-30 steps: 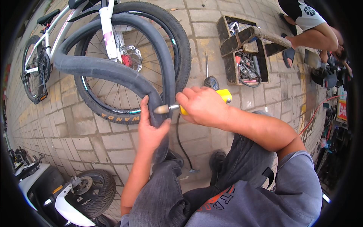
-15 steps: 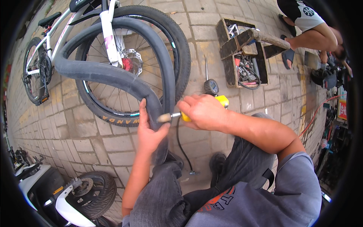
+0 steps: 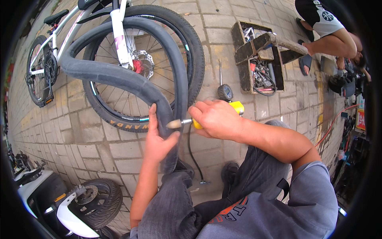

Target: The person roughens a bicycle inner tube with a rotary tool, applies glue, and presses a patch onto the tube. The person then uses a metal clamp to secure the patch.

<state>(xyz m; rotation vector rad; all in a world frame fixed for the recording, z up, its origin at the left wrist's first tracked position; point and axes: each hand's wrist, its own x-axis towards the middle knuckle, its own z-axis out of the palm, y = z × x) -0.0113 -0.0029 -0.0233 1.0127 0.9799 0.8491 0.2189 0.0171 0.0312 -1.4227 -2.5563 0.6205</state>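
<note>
The left hand (image 3: 158, 145) clamps its fingers (image 3: 153, 116) around the inner tube (image 3: 119, 76), its loop reaching over the bicycle wheel (image 3: 199, 75); the right hand (image 3: 218, 120) closes its fingers (image 3: 197, 112) on the yellow tool (image 3: 238, 107). Hold the conical tip (image 3: 174, 124) lightly against the inner tube (left thumb (image 3: 172, 140) near; keep clear).

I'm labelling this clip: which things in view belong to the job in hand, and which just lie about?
In the job:
grey rubber inner tube, gripped by the left hand
yellow-handled tool with pale conical tip, in the right hand
white black-tyred bicycle, probably

Apparently lying about:
brown open-topped wooden toolbox
round black gauge
thin black hose
</note>
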